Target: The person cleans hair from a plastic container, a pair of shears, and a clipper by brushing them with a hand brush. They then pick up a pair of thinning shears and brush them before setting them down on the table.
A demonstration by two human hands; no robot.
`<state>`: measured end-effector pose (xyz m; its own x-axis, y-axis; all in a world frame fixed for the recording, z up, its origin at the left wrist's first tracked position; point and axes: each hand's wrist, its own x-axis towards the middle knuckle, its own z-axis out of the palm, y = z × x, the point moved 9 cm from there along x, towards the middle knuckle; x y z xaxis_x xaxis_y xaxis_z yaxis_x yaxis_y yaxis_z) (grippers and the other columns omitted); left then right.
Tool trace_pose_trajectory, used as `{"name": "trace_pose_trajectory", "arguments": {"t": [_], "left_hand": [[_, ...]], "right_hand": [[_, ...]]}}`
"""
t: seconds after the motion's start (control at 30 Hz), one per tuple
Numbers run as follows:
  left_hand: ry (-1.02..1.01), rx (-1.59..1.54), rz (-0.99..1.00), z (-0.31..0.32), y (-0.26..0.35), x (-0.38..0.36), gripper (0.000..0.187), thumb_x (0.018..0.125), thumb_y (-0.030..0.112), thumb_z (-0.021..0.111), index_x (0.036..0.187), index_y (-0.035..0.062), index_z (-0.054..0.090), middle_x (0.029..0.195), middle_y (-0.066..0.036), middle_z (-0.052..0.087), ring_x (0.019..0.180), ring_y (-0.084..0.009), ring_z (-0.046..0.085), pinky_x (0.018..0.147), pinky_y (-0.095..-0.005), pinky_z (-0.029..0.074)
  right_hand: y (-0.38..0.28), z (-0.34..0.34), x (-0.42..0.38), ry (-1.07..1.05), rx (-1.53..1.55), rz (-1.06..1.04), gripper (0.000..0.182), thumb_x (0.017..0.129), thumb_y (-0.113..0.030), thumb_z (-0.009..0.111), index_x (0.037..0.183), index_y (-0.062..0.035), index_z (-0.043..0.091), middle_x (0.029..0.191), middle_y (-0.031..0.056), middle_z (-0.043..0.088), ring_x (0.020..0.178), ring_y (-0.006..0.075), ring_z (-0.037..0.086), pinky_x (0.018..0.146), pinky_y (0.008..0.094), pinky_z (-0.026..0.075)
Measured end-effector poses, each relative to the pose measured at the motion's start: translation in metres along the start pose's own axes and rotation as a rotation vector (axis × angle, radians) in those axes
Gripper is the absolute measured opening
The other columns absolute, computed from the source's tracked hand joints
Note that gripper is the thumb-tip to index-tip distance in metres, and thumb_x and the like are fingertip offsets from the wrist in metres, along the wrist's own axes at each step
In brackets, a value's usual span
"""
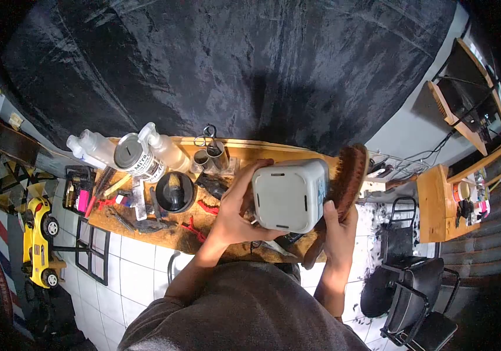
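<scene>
In front of me, above the wooden tabletop, my left hand [234,213] is wrapped round a pale grey squarish container [282,199]. The container's flat base, with slots along its edges, faces me. My right hand [340,237] grips the handle of a brush [348,178] with dense brown bristles. The bristles stand upright along the container's right side, where blue print shows. Below the hands lie dark tools, partly hidden by the container. Red hair clips [193,229] are on the table left of my left hand.
A black bowl [175,192], a white comb [139,202], a labelled can [139,159], a spray bottle [165,149] and scissors [206,137] in a cup crowd the table's left half. A black chair [414,292] stands right, a wooden shelf [434,205] behind it. Dark cloth hangs beyond the table.
</scene>
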<state>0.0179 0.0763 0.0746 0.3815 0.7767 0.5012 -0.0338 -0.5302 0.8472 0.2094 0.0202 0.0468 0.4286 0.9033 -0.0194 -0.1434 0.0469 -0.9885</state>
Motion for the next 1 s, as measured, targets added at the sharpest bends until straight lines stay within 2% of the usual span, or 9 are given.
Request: {"name": "trace_pose_trajectory", "arguments": {"t": [0.07, 0.2, 0.27, 0.33, 0.43, 0.63, 0.8, 0.87, 1.0], "left_hand": [[0.113, 0.034, 0.080, -0.005, 0.005, -0.003, 0.102, 0.053, 0.017, 0.088, 0.136, -0.0006, 0.031, 0.131, -0.019, 0.046, 0.121, -0.0286, 0.047, 0.100, -0.0395, 0.039], [0.249, 0.322, 0.128, -0.017, 0.017, 0.001, 0.090, 0.049, 0.019, 0.087, 0.125, -0.0011, 0.043, 0.129, -0.019, 0.048, 0.122, -0.0338, 0.046, 0.102, -0.0435, 0.032], [0.203, 0.430, 0.081, -0.013, 0.018, 0.000, 0.088, 0.049, 0.020, 0.085, 0.125, -0.0009, 0.046, 0.130, -0.018, 0.047, 0.124, -0.0359, 0.043, 0.103, -0.0439, 0.028], [0.212, 0.474, 0.010, -0.011, 0.009, -0.004, 0.088, 0.052, 0.024, 0.084, 0.128, 0.0001, 0.045, 0.131, -0.017, 0.047, 0.124, -0.0355, 0.041, 0.103, -0.0441, 0.028], [0.200, 0.395, 0.014, -0.008, 0.001, -0.008, 0.083, 0.056, 0.023, 0.083, 0.127, 0.0000, 0.047, 0.129, -0.017, 0.049, 0.124, -0.0352, 0.042, 0.103, -0.0445, 0.029], [0.147, 0.462, 0.174, -0.004, 0.031, -0.001, 0.086, 0.052, 0.021, 0.086, 0.125, -0.0012, 0.047, 0.128, -0.017, 0.048, 0.120, -0.0356, 0.046, 0.100, -0.0465, 0.036], [0.143, 0.554, 0.124, 0.003, 0.023, 0.002, 0.088, 0.053, 0.021, 0.085, 0.128, -0.0014, 0.044, 0.130, -0.020, 0.046, 0.123, -0.0388, 0.042, 0.102, -0.0471, 0.034], [0.133, 0.233, -0.071, 0.006, -0.030, -0.013, 0.088, 0.055, 0.022, 0.083, 0.130, -0.0006, 0.043, 0.133, -0.021, 0.043, 0.125, -0.0381, 0.040, 0.105, -0.0458, 0.032], [0.218, 0.450, -0.022, -0.013, 0.012, -0.006, 0.086, 0.054, 0.017, 0.084, 0.127, -0.0020, 0.043, 0.132, -0.024, 0.042, 0.123, -0.0398, 0.042, 0.103, -0.0427, 0.035]], "right_hand": [[-0.031, 0.007, -0.002, 0.066, -0.113, -0.335, 0.036, 0.091, -0.016, 0.056, 0.121, 0.0035, 0.051, 0.112, 0.0135, 0.055, 0.101, 0.0207, 0.052, 0.092, 0.0329, 0.040], [-0.048, 0.003, -0.006, 0.106, -0.194, -0.419, 0.042, 0.094, -0.014, 0.045, 0.133, 0.0031, 0.043, 0.114, 0.0188, 0.054, 0.101, 0.0257, 0.052, 0.092, 0.0358, 0.040], [-0.066, 0.006, -0.022, 0.044, -0.468, -0.570, 0.042, 0.088, -0.016, 0.058, 0.125, 0.0008, 0.055, 0.107, 0.0168, 0.056, 0.089, 0.0252, 0.055, 0.083, 0.0359, 0.045], [-0.074, 0.041, -0.042, -0.377, -0.557, -0.776, 0.037, 0.075, -0.016, 0.072, 0.110, -0.0059, 0.068, 0.098, 0.0123, 0.057, 0.079, 0.0247, 0.055, 0.072, 0.0345, 0.046], [-0.076, 0.067, -0.056, -0.461, -0.704, -0.890, 0.044, 0.064, -0.005, 0.076, 0.107, -0.0108, 0.070, 0.089, 0.0117, 0.056, 0.083, 0.0276, 0.058, 0.070, 0.0364, 0.048], [-0.073, 0.008, -0.007, 0.174, -0.924, -0.723, 0.042, 0.080, -0.001, 0.065, 0.121, -0.0091, 0.062, 0.090, 0.0114, 0.056, 0.076, 0.0198, 0.057, 0.064, 0.0303, 0.047], [-0.071, 0.031, -0.033, -0.192, -0.645, -0.707, 0.039, 0.067, -0.012, 0.078, 0.105, -0.0069, 0.070, 0.091, 0.0110, 0.058, 0.080, 0.0258, 0.055, 0.069, 0.0360, 0.046], [-0.078, 0.064, -0.047, -0.418, -0.644, -0.757, 0.032, 0.063, -0.017, 0.080, 0.092, -0.0069, 0.073, 0.090, 0.0091, 0.058, 0.081, 0.0264, 0.054, 0.069, 0.0349, 0.044], [-0.056, 0.039, -0.022, -0.070, -0.737, -0.639, 0.042, 0.067, -0.012, 0.077, 0.108, -0.0093, 0.069, 0.089, 0.0098, 0.056, 0.082, 0.0260, 0.054, 0.071, 0.0336, 0.045]]}}
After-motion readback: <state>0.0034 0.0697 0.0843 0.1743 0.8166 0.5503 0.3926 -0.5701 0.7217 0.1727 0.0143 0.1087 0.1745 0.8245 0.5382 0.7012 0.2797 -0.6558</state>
